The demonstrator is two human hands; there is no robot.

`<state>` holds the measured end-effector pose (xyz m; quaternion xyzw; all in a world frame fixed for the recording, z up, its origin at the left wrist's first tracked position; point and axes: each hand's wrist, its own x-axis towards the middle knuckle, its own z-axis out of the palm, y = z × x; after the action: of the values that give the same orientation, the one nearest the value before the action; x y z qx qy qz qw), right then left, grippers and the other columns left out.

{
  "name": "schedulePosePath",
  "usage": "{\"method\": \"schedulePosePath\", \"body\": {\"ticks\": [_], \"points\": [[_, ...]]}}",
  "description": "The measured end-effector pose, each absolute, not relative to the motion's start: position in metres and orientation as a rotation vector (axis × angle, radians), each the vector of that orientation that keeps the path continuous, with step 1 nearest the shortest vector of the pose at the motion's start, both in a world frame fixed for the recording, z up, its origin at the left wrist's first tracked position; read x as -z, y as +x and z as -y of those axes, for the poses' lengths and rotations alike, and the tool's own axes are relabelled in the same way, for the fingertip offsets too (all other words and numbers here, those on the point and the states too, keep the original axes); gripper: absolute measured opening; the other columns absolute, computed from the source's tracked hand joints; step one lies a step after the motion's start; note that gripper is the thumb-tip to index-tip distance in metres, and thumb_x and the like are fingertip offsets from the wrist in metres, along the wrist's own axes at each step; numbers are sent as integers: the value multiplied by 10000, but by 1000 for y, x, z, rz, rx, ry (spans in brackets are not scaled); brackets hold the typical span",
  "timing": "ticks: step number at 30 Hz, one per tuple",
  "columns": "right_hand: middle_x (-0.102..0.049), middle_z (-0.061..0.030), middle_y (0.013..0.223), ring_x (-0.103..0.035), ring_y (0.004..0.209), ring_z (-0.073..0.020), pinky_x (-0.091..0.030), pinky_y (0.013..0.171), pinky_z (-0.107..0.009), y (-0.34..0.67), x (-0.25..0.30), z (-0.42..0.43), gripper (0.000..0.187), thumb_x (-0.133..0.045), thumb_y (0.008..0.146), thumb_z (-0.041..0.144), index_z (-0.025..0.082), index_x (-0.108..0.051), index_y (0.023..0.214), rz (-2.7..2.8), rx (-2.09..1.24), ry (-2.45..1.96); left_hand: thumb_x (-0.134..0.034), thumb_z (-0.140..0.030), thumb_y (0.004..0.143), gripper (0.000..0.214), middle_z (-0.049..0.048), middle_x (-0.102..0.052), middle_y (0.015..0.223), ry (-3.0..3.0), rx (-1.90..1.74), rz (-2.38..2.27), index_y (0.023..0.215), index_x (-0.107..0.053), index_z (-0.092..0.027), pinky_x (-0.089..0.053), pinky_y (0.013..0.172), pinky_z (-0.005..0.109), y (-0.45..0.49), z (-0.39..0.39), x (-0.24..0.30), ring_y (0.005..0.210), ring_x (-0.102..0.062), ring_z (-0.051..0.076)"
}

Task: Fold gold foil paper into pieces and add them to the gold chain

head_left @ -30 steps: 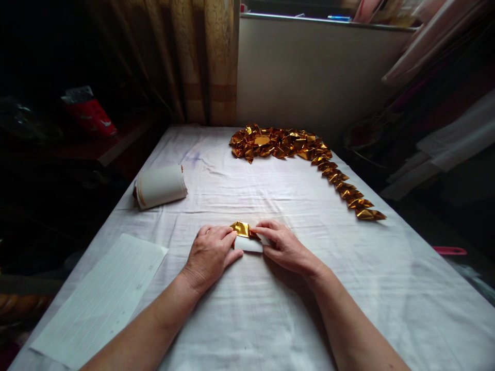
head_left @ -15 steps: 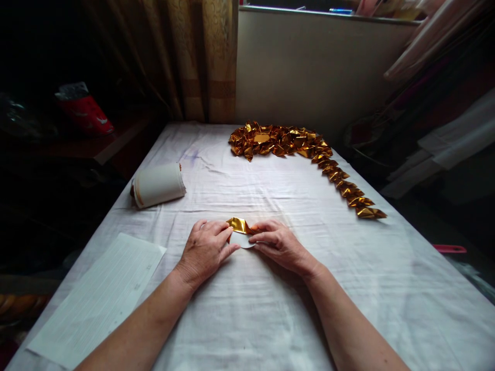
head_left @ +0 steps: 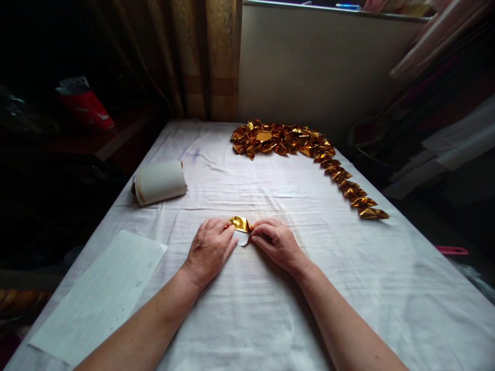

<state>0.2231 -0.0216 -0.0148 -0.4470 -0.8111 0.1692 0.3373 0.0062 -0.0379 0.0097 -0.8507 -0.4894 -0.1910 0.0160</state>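
A small piece of gold foil paper (head_left: 240, 223), shiny gold on one face and white on the other, lies between my hands on the white cloth. My left hand (head_left: 212, 247) presses on its left side, with fingers along the gold part and the thumb by the white part. On the right edge, my right hand (head_left: 276, 239) pinches the paper between thumb and fingers, where the white part curls up. The fingertips cover both ends of the piece.
Folded gold foil pieces (head_left: 282, 139) form a heap at the table's far edge, with a row (head_left: 348, 188) trailing down the right. A white paper roll (head_left: 160, 183) and a lined sheet (head_left: 102, 296) lie left. A red container (head_left: 88, 109) stands on a dark side surface.
My right fingers have closed into a pinch on the paper's right edge, and the white part now curls and shows less. My left thumb has moved up a little. The view has shifted slightly.
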Motion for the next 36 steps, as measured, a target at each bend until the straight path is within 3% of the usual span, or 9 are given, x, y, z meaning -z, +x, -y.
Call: {"method": "schedulePosePath", "body": {"ticks": [12, 32, 36], "points": [[-700, -33, 923, -628, 874, -193, -449, 800, -340, 215, 13, 23, 61, -669, 823, 188, 234, -644, 792, 2104, -395, -1241, -646, -540, 818, 431, 114, -633, 1063, -2568, 447, 1692, 1012, -606, -158, -449, 814, 403, 24, 42, -9, 963, -558, 275], [-699, -43, 956, -627, 898, -196, -472, 834, -355, 218, 13, 23, 38, -647, 842, 203, 238, -659, 833, 2120, -415, -1194, -640, -527, 819, 395, 103, -619, 1040, -2536, 464, 1717, 1001, -590, -180, -422, 809, 415, 26, 43, -11, 957, -534, 272], [-700, -46, 1024, -640, 934, -192, -479, 866, -367, 224, 11, 23, 121, -605, 873, 196, 261, -699, 912, 2173, -437, -1105, -638, -472, 832, 332, 100, -621, 1036, -2498, 479, 1707, 994, -589, -187, -423, 799, 411, 27, 44, -10, 949, -536, 272]]}}
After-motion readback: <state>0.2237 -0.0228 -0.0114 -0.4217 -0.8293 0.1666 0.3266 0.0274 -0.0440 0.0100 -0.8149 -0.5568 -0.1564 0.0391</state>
